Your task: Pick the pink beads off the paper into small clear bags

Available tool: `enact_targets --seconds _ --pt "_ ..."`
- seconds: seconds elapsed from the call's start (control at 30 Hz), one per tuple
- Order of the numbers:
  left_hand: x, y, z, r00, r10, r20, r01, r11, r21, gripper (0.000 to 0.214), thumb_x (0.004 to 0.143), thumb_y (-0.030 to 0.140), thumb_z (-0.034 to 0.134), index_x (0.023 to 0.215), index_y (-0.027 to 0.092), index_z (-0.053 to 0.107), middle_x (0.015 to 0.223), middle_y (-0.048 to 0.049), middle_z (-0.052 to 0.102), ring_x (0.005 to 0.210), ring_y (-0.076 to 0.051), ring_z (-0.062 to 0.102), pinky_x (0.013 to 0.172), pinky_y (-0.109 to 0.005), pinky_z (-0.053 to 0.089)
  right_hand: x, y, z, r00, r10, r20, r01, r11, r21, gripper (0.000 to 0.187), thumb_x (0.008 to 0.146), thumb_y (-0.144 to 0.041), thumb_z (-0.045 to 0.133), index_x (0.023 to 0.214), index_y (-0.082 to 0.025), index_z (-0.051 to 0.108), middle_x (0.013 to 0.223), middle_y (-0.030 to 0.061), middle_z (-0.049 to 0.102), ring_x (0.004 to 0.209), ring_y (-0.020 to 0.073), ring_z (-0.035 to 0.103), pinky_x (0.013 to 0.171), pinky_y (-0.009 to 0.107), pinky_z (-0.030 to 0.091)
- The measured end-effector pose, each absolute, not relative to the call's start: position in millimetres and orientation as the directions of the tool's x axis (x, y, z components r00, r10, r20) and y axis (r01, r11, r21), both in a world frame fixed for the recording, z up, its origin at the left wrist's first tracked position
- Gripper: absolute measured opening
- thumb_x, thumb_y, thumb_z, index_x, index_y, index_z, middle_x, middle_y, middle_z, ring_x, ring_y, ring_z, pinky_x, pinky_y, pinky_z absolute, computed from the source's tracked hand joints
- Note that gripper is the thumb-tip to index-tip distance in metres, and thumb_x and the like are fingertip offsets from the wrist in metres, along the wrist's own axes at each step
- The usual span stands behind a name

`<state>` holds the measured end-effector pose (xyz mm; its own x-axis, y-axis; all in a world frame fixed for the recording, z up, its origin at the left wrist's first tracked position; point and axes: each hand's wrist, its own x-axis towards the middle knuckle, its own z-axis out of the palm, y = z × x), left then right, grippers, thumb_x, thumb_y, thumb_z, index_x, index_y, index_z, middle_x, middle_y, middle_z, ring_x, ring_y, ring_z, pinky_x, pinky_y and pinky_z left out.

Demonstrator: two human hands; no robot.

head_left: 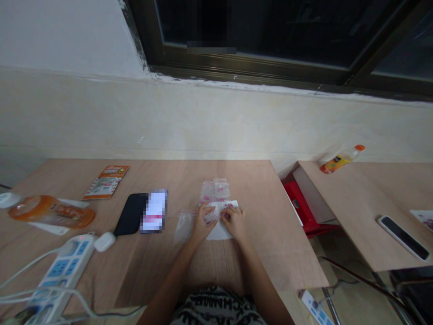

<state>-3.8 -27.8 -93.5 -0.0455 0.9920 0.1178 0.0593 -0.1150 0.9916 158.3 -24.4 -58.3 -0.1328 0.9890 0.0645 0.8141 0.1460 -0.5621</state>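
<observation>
A white sheet (pixel 221 233) lies on the wooden table under both my hands. On top of it, between the hands, is a small clear zip bag (pixel 212 215) with pinkish marks. My left hand (pixel 203 223) rests at the bag's left side, thumb and fingers apart. At the right side, my right hand (pixel 234 221) has its thumb and fingertips pinched together; what is in the pinch is too small to make out. Just beyond the sheet lie clear bags with pink print (pixel 214 190). Another clear bag (pixel 184 226) lies left of my left hand.
To the left are a pixelated phone (pixel 154 211), a black flat object (pixel 130 214), an orange packet (pixel 106 182), an orange drink bottle (pixel 54 211) on its side and a power strip (pixel 64 275) with cables. A gap separates the right table (pixel 361 203), which holds another bottle (pixel 341 160).
</observation>
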Motion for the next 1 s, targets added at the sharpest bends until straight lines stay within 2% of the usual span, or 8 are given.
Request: enact_targets --seconds 0.1,0.27,0.47,0.63,0.77,1.0 --pt "-3.9 -27.8 -92.8 -0.042 0.993 0.111 0.055 -0.109 0.993 0.072 0.061 0.016 0.074 0.125 0.026 0.044 0.106 -0.0057 0.069 0.102 -0.021 0.065 0.099 -0.043 0.047 159.6 -23.8 -60.6 -0.102 0.99 0.095 0.801 0.138 -0.583 0.012 0.085 -0.026 0.059 0.089 -0.025 0.071 0.1 0.0035 0.071 0.105 0.0232 0.056 0.087 0.035 0.027" --pt "-4.1 -28.2 -92.8 -0.038 0.993 0.111 0.051 -0.109 0.993 0.072 0.062 0.018 0.074 0.126 0.027 0.043 0.106 -0.0058 0.069 0.102 -0.022 0.065 0.099 -0.044 0.047 160.6 -22.5 -55.2 -0.055 0.992 0.11 0.755 0.114 -0.646 0.014 0.086 -0.029 0.059 0.083 -0.023 0.071 0.081 0.0015 0.069 0.082 0.019 0.058 0.081 0.033 0.03" --pt "-3.9 -28.4 -90.2 -0.024 0.992 0.123 0.061 -0.121 0.991 0.072 0.063 0.02 0.075 0.126 0.026 0.043 0.106 -0.0063 0.069 0.102 -0.022 0.065 0.099 -0.044 0.047 154.1 -22.5 -47.4 -0.054 0.988 0.145 0.686 0.142 -0.713 0.018 0.087 -0.031 0.058 0.079 -0.021 0.071 0.068 0.0005 0.063 0.072 0.017 0.057 0.08 0.032 0.034" --pt "-3.8 -28.0 -91.8 -0.034 0.991 0.126 0.06 -0.124 0.991 0.071 0.063 0.019 0.075 0.126 0.026 0.043 0.106 -0.0061 0.069 0.102 -0.021 0.065 0.099 -0.043 0.047 151.9 -22.8 -49.0 -0.117 0.982 0.146 0.637 0.187 -0.747 0.022 0.089 -0.036 0.057 0.078 -0.021 0.07 0.068 0.0003 0.064 0.072 0.0173 0.058 0.081 0.032 0.037" --pt "-4.4 -27.7 -95.2 -0.034 0.992 0.118 0.069 -0.116 0.991 0.072 0.062 0.018 0.075 0.126 0.027 0.043 0.107 -0.006 0.069 0.102 -0.022 0.065 0.098 -0.045 0.047 156.9 -23.3 -51.5 -0.101 0.986 0.136 0.637 0.169 -0.752 0.022 0.089 -0.033 0.055 0.08 -0.022 0.07 0.07 0.0006 0.065 0.072 0.0171 0.058 0.079 0.031 0.038" --pt "-4.1 -27.3 -97.1 -0.037 0.99 0.135 0.064 -0.132 0.989 0.072 0.062 0.016 0.073 0.126 0.025 0.042 0.105 -0.0067 0.068 0.101 -0.022 0.065 0.098 -0.046 0.047 164.8 -24.7 -55.3 -0.103 0.992 0.072 0.727 0.125 -0.675 0.013 0.083 -0.027 0.061 0.088 -0.022 0.071 0.075 0.001 0.067 0.08 0.0188 0.058 0.082 0.032 0.031"
